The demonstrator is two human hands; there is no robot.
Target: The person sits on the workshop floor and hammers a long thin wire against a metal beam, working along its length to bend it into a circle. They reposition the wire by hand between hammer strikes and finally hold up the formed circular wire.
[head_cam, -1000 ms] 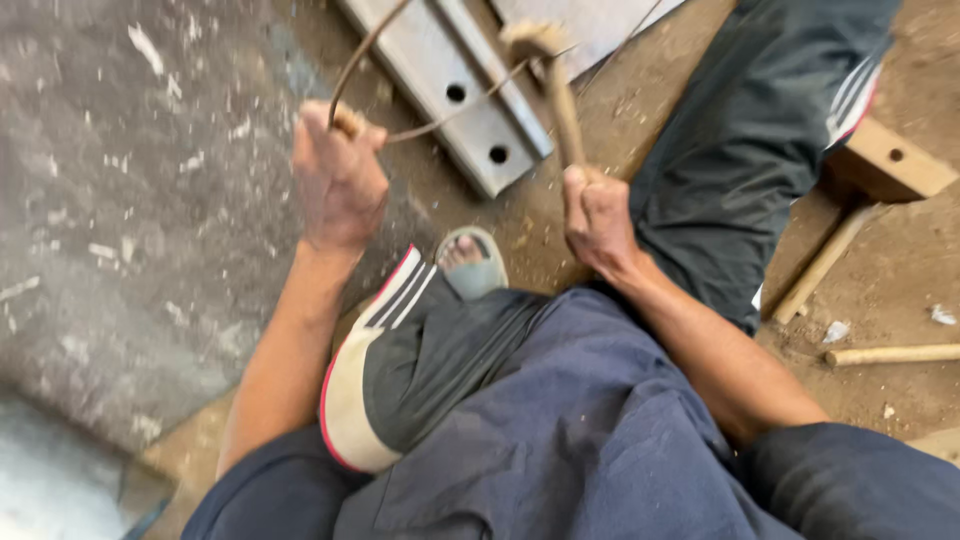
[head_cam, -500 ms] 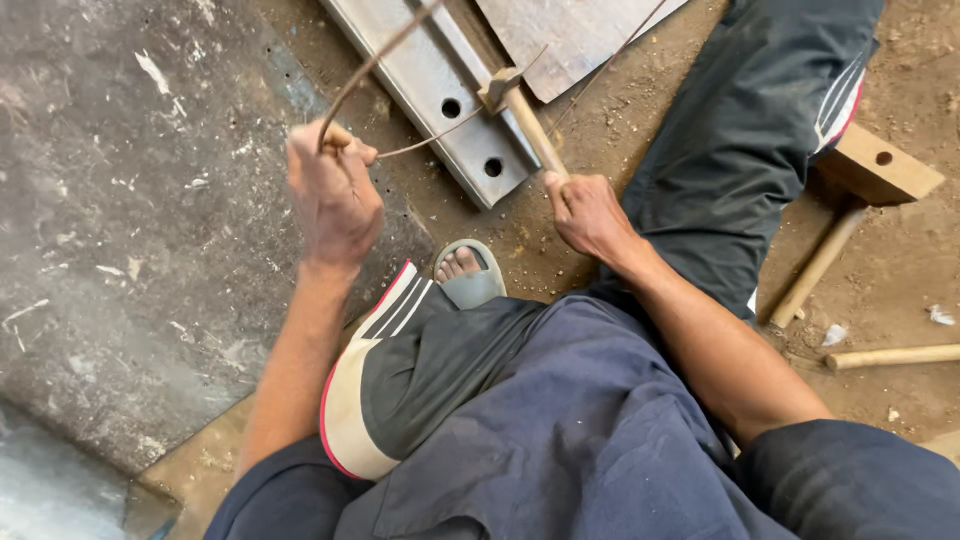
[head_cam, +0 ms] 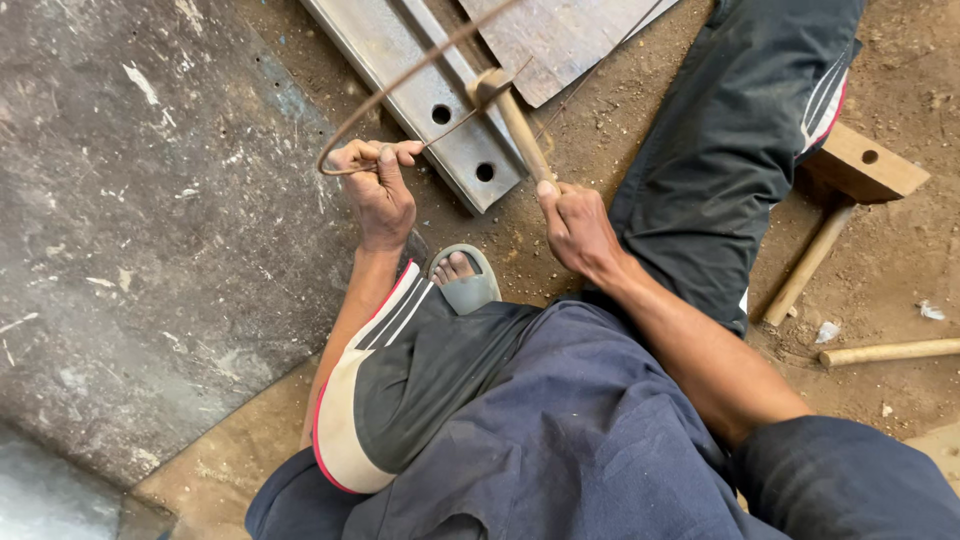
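Observation:
My left hand (head_cam: 378, 190) grips a bent loop of rusty wire (head_cam: 400, 82) that curves up and to the right. My right hand (head_cam: 575, 225) is closed round the wooden handle of a small hammer (head_cam: 512, 112). The hammer's head rests by the wire over a grey steel channel (head_cam: 425, 80) with round holes. I sit on the dirt floor with my knees bent, one foot in a grey sandal (head_cam: 462, 280) between my hands.
A grey concrete slab (head_cam: 150, 230) fills the left side. A flat metal sheet (head_cam: 560, 35) lies beyond the channel. At the right lie a wooden mallet (head_cam: 845, 190) and a loose wooden stick (head_cam: 885, 352).
Both hands have moved slightly to the right in view and the hammer head has come down onto the wire over the channel. Both grips are unchanged.

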